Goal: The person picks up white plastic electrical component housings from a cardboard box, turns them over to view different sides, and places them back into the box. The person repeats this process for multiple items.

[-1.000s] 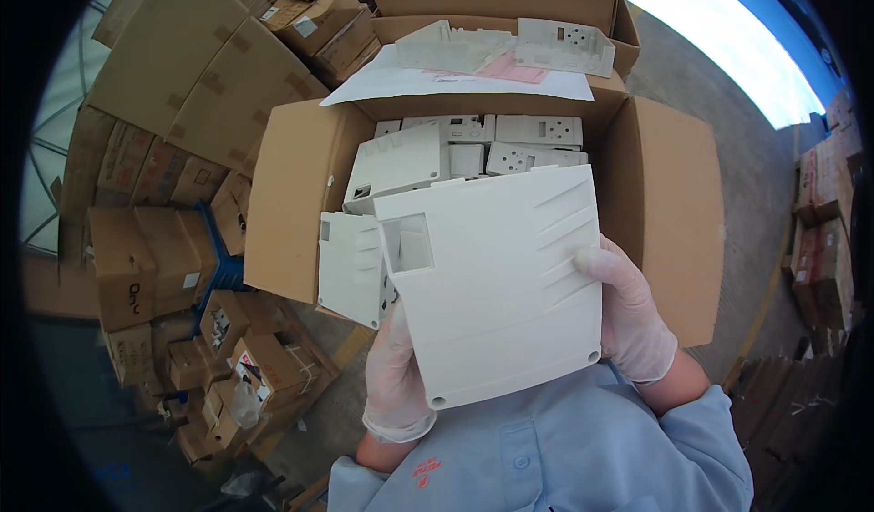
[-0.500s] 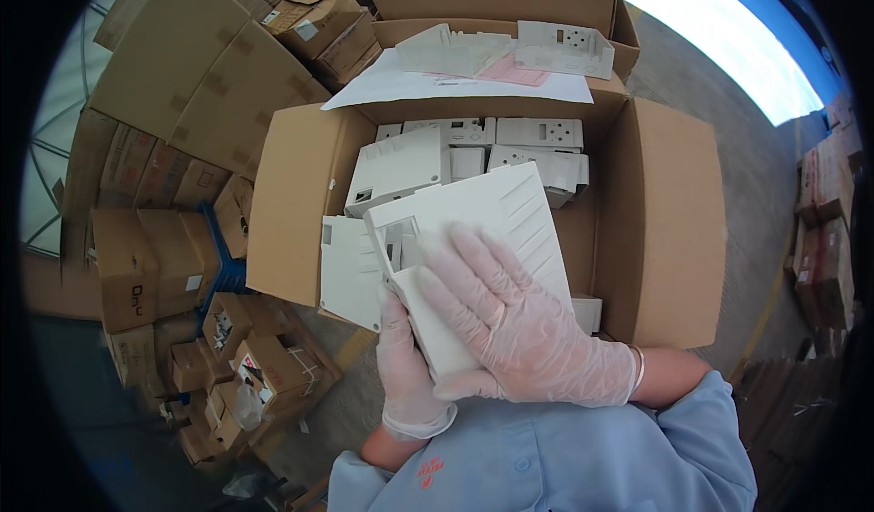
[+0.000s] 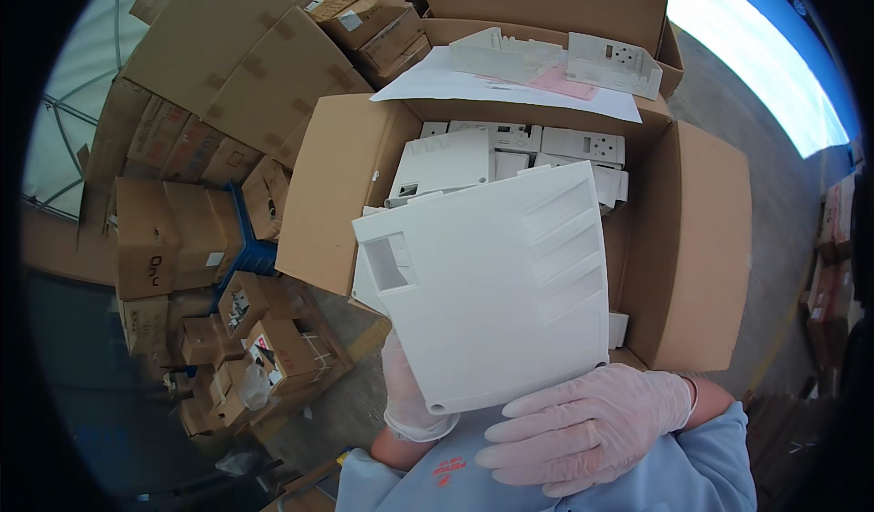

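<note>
One squarish, ridged white plastic housing [image 3: 492,298]

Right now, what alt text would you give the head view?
A white plastic cover with a rectangular cutout is held up before an open cardboard box containing more white plastic housings. The gloved left hand is partly hidden behind the cover's lower left edge; the gloved right hand is open by its lower right edge.

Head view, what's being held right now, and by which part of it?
A white plastic housing cover, held at its lower left edge by the left grip. Whether the right grip touches its bottom edge can't be told.
</note>
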Demonstrator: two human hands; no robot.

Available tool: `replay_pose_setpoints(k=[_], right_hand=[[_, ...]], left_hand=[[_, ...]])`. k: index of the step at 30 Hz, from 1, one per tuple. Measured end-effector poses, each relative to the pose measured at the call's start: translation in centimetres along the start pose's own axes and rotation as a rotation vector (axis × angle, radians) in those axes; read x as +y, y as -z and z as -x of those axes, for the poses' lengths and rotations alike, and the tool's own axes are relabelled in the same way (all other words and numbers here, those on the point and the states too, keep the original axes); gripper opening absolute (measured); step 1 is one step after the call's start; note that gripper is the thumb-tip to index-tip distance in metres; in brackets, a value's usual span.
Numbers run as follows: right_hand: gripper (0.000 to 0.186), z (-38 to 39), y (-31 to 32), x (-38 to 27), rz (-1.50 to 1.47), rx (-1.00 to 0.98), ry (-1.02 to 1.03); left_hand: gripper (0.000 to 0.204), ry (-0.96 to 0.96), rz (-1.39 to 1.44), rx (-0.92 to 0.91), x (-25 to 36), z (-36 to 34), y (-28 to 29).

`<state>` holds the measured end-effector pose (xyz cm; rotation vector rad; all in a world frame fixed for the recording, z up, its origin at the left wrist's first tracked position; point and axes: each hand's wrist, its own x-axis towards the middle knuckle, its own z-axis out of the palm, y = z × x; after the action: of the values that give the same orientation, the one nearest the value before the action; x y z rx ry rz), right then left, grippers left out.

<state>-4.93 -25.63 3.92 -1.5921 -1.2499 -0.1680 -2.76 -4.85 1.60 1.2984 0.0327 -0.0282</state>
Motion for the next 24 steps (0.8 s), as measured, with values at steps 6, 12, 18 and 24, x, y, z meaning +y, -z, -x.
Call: replay_pose_setpoints(k=[6, 12, 18, 24], right_hand=[[0.034, -0.1, 0.3, -0.1, 0.210, -0.052, -0.072], [0.036, -0.4, -0.2, -0.2, 0.198, 0.016, -0.027], [0.035, -0.4, -0.1, 0.0, 0.200, -0.004, -0.008], [0.031, -0.5, 0.2, 0.0, 0.188, -0.018, -0.036]], left_hand=[[0.037, 0.124, 0.366, -0.076, 0.8, 0.2, -0.9], [0.034, 0.129, 0.391, -0.069, 1.1, 0.4, -0.8], [0.037, 0.197, 0.342, -0.017, 1.2, 0.4, -0.7], [0.040, 0.252, 0.430, -0.022, 0.5, 0.2, 0.1]])
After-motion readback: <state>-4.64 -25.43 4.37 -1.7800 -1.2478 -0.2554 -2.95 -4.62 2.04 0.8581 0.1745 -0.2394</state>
